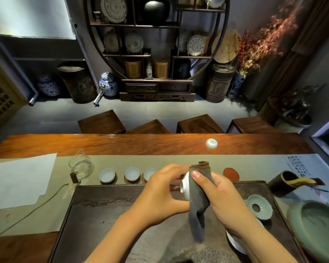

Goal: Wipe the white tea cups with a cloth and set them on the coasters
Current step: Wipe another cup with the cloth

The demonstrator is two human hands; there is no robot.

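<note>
Above the dark tea tray (106, 204), the left hand (160, 194) has its grip curled round a white tea cup (185, 186) tipped on its side, its foot toward the left hand. The right hand (217, 198) pinches a grey cloth (198, 198) against the cup, the cloth's long axis hanging downward. Beyond the tray's far edge, three cups (132, 174) sit upright on coasters; one red coaster (231, 174) lies bare.
</note>
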